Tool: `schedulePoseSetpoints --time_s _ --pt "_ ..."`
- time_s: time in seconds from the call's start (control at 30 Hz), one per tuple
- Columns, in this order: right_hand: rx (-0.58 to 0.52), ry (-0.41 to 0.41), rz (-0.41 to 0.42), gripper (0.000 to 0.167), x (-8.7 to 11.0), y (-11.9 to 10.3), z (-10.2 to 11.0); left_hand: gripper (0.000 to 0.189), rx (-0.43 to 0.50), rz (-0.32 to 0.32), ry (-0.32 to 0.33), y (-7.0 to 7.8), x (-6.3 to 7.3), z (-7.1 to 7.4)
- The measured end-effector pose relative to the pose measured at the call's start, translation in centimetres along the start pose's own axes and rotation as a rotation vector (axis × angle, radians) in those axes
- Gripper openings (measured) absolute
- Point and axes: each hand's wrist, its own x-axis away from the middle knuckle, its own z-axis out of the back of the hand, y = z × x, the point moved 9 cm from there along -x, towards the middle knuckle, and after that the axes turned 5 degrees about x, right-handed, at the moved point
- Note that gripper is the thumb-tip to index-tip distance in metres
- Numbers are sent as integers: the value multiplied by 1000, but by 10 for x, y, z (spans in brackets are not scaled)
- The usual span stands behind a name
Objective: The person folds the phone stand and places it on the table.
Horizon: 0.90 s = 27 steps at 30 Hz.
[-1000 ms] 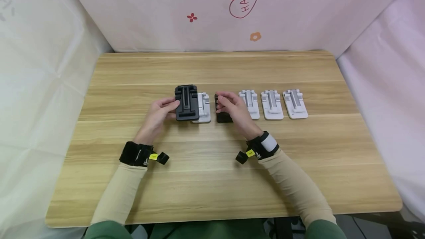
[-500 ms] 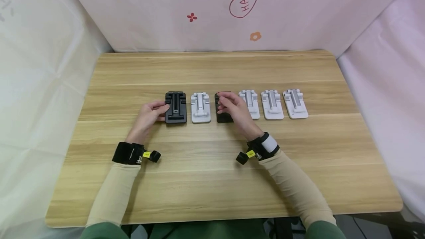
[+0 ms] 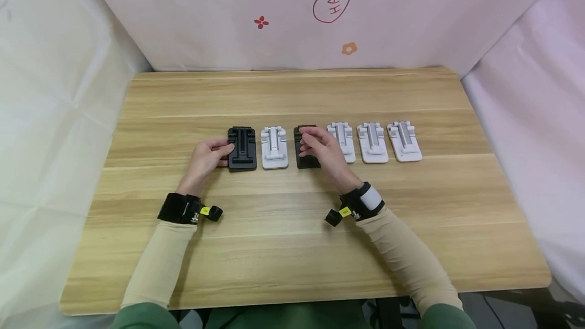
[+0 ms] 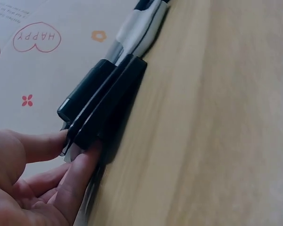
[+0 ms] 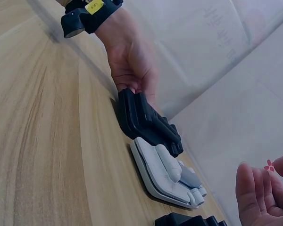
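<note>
My left hand (image 3: 205, 160) pinches the left edge of a black folding phone stand (image 3: 242, 149), thumb on top and fingers below. In the left wrist view this black stand (image 4: 106, 101) is seen edge-on, very close to the wood; its held edge looks slightly raised. To its right lies a white folding phone stand (image 3: 274, 147). My right hand (image 3: 328, 155) hovers over a second black phone stand (image 3: 305, 160), partly hiding it. Its fingers (image 5: 247, 188) are loosely curled with nothing between them in the right wrist view.
Three more white phone stands, the nearest (image 3: 344, 143) partly behind my right hand, then a middle one (image 3: 374, 143) and an end one (image 3: 405, 142), continue the row rightward. The wooden table (image 3: 292, 248) meets a white printed backdrop (image 3: 205, 24) behind and cloth at both sides.
My left hand has moved left and down with the black phone stand, from over the white stand to the row's left end. My right hand has stayed in place.
</note>
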Motion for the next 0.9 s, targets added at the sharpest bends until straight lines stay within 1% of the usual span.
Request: schedulePoseSetpoints --time_s 0.1,0.2,0.37,0.5,0.7,0.9 --pt "-3 0 3 35 1 -1 0 50 -35 -7 21 1 1 2" --pt "-15 -4 3 35 2 -1 -1 48 -84 -28 51 3 3 4" --pt "-13 -6 -4 36 3 0 -2 38 -150 -99 95 11 7 6" --pt "-6 -4 -3 36 3 0 0 32 -169 -151 112 14 6 5" --pt "1 -5 -12 35 4 2 2 31 -163 -165 118 13 4 4" --pt "23 -15 -2 35 5 2 3 32 -206 -208 127 14 5 2"
